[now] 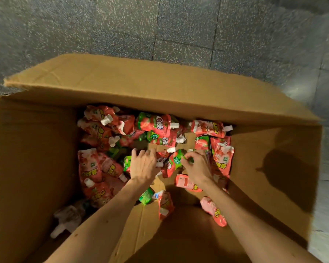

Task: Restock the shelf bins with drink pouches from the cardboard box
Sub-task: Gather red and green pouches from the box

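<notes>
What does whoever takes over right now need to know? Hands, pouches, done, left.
Left hand: open, fingers spread on the pile, holding nothing that shows.
Right hand: pinches the top of a red-and-green pouch mid-box.
Drink pouches: a loose layer on the bottom of the open cardboard box, with bare cardboard showing between them.
Done: cannot tell; shelf bins are not in view.
Left: lift the pinched pouch, probably gather more, carry them to the bins.

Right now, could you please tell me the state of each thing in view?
Brown cardboard box: open, flaps raised.
Red-and-pink spouted drink pouches: loose, lying scattered, capped.
Left hand: on the pile, grip unclear.
Right hand: pinching a red-and-green pouch.
</notes>
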### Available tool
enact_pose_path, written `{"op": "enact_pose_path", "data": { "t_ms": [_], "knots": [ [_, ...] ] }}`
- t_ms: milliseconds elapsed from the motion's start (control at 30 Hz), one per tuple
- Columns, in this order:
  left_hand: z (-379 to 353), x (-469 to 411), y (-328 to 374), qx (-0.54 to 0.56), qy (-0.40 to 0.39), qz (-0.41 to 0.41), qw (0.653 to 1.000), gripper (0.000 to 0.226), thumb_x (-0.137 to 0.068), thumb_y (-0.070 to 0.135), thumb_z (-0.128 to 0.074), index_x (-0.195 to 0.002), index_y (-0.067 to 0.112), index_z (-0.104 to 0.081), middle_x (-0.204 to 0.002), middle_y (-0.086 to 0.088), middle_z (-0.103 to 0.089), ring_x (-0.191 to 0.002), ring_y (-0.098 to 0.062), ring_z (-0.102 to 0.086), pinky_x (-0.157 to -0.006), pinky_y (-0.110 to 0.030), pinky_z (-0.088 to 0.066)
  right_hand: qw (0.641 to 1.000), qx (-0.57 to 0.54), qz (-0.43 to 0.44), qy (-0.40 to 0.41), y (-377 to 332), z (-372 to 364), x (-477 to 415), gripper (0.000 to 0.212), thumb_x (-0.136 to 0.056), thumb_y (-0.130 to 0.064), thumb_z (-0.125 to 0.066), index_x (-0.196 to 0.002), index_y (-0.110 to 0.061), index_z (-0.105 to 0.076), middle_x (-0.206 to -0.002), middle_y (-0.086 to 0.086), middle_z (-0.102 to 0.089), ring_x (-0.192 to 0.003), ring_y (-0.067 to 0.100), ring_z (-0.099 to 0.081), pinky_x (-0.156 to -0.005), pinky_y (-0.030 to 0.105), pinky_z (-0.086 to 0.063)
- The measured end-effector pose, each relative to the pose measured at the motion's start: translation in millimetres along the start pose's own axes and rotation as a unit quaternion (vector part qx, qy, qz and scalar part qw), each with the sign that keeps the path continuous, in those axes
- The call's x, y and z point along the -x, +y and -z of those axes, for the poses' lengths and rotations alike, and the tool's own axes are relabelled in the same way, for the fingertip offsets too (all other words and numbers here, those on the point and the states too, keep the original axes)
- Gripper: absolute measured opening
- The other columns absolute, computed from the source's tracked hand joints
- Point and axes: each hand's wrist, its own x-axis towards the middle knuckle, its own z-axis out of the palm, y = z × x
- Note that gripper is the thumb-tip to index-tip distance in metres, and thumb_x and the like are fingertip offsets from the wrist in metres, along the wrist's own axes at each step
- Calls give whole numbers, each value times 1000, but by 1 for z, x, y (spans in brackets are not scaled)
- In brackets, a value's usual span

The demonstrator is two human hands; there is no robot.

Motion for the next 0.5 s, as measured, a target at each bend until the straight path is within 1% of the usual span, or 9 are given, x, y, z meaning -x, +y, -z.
{"op": "enact_pose_path", "data": {
  "t_ms": [33, 100, 167, 233, 267, 333, 367, 433, 500],
  "knots": [
    [1, 3, -2, 6, -1, -11, 1000, 55, -89, 51, -61, -127, 15, -44, -118, 0, -63, -117, -22, -56, -104, -39, -29, 1000, 23, 17, -1, 7, -1, 5, 10, -94, -26, -65, -96, -17, -68, -124, 4, -48, -119, 21, -47, -92, 27, -37],
    [4, 10, -6, 35, 3, -20, 999, 52, -87, 51, -62, -121, 16, -46, -111, 0, -67, -111, -23, -59, -94, -37, -31, 999, 42, 29, -9, 18, -7, 18, 8, -95, -22, -63, -94, -15, -65, -138, 6, -43, -131, 26, -41, -103, 30, -34],
    [9, 17, -8, 79, 19, -17, 997, 47, -86, 50, -63, -113, 16, -48, -104, 0, -67, -105, -24, -60, -88, -38, -31, 997, 69, 32, -4, 25, -15, 28, 9, -96, -23, -61, -92, -16, -64, -152, 6, -32, -138, 29, -34, -106, 36, -35],
    [16, 24, -12, 142, 25, 4, 990, 45, -85, 50, -65, -109, 18, -46, -100, 0, -67, -100, -25, -62, -87, -38, -33, 991, 126, 31, 30, 26, -20, 33, 9, -95, -27, -62, -95, -19, -67, -158, 4, -25, -141, 30, -28, -108, 45, -34],
    [20, 27, -14, 179, 25, 21, 983, 47, -85, 51, -66, -111, 18, -46, -99, 0, -67, -98, -25, -63, -89, -38, -36, 989, 142, 22, 46, 24, -22, 34, 9, -94, -28, -63, -96, -20, -68, -160, 4, -22, -143, 30, -24, -109, 49, -33],
    [24, 34, -21, 277, 5, 68, 959, 57, -85, 50, -69, -124, 15, -45, -98, -2, -69, -95, -26, -66, -92, -40, -45, 990, 135, -5, 43, 17, -26, 35, 10, -95, -27, -63, -99, -20, -69, -163, 4, -12, -146, 32, -18, -108, 50, -36],
    [26, 38, -26, 330, -6, 91, 940, 62, -85, 48, -71, -129, 14, -45, -97, -2, -70, -92, -26, -67, -89, -41, -50, 991, 127, -15, 32, 13, -29, 35, 11, -95, -27, -62, -101, -20, -68, -164, 5, -7, -146, 33, -17, -107, 48, -39],
    [27, 48, -35, 415, -8, 118, 902, 56, -81, 43, -75, -125, 18, -51, -95, 3, -70, -88, -21, -68, -82, -41, -55, 991, 131, -20, 13, 4, -38, 38, 11, -94, -30, -62, -99, -21, -67, -163, 7, -1, -145, 35, -16, -106, 45, -40],
    [26, 59, -44, 461, 3, 127, 879, 52, -78, 45, -77, -120, 22, -56, -98, 6, -70, -89, -17, -67, -81, -41, -55, 988, 156, 1, 4, -4, -45, 38, 13, -92, -36, -63, -97, -24, -66, -161, 9, -4, -142, 37, -19, -105, 45, -41]
  ]
}}
